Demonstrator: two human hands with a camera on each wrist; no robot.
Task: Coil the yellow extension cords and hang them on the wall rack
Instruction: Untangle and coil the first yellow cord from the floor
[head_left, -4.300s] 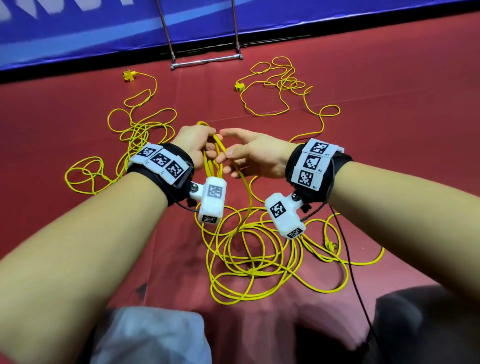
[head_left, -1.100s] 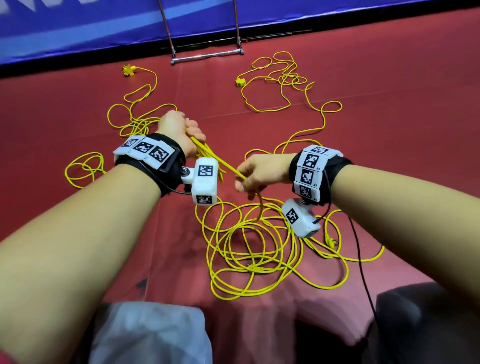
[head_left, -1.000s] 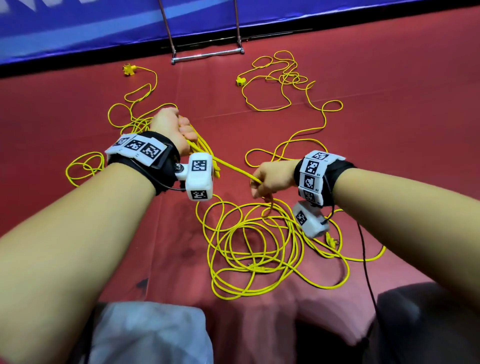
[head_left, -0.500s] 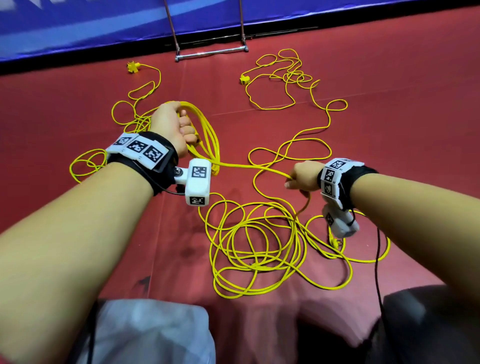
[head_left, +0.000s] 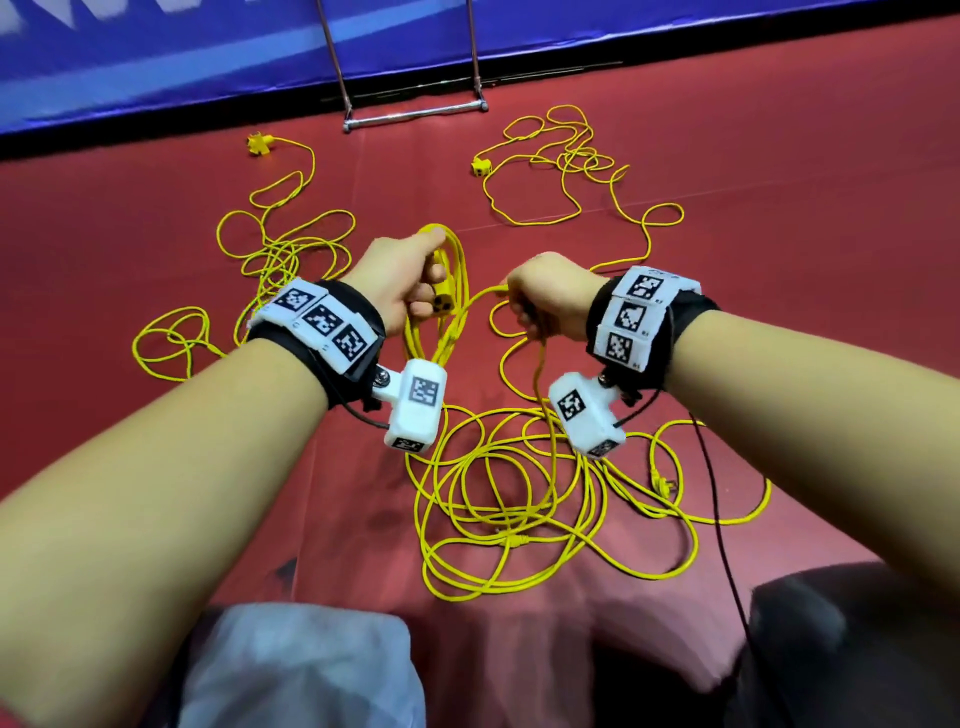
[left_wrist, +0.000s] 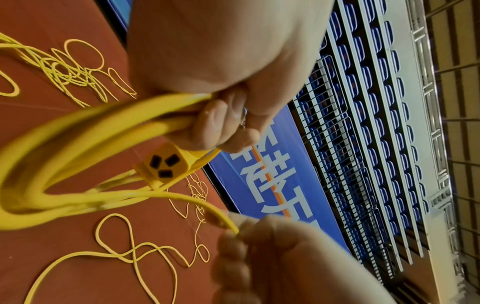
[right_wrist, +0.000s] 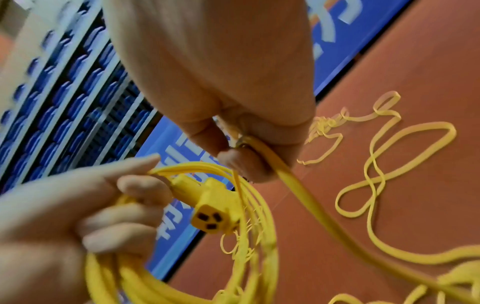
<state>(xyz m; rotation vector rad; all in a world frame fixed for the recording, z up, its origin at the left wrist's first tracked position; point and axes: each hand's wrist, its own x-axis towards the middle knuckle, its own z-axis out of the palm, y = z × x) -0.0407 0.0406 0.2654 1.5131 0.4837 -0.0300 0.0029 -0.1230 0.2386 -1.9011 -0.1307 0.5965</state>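
Observation:
My left hand (head_left: 410, 280) grips several loops of a yellow extension cord (head_left: 454, 312). The cord's yellow socket end (left_wrist: 166, 164) pokes out under the fingers (right_wrist: 140, 185). My right hand (head_left: 540, 301) is fisted round the same cord's loose run (right_wrist: 291, 181), level with the left hand and a short gap to its right. From there the cord drops to a tangled pile (head_left: 519, 493) on the red floor below my wrists. Two more yellow cords lie spread on the floor, one at the left (head_left: 280, 249) and one at the far right (head_left: 566, 156).
A metal rack foot bar (head_left: 415, 111) stands at the far edge of the red floor (head_left: 779, 208), against a blue banner (head_left: 156, 57). A wire grid rack (left_wrist: 345, 144) rises behind it. My knees (head_left: 291, 670) fill the bottom of the head view.
My right hand has swung back in from the right, bringing its length of cord up beside the left hand. The left hand has kept hold of its loops.

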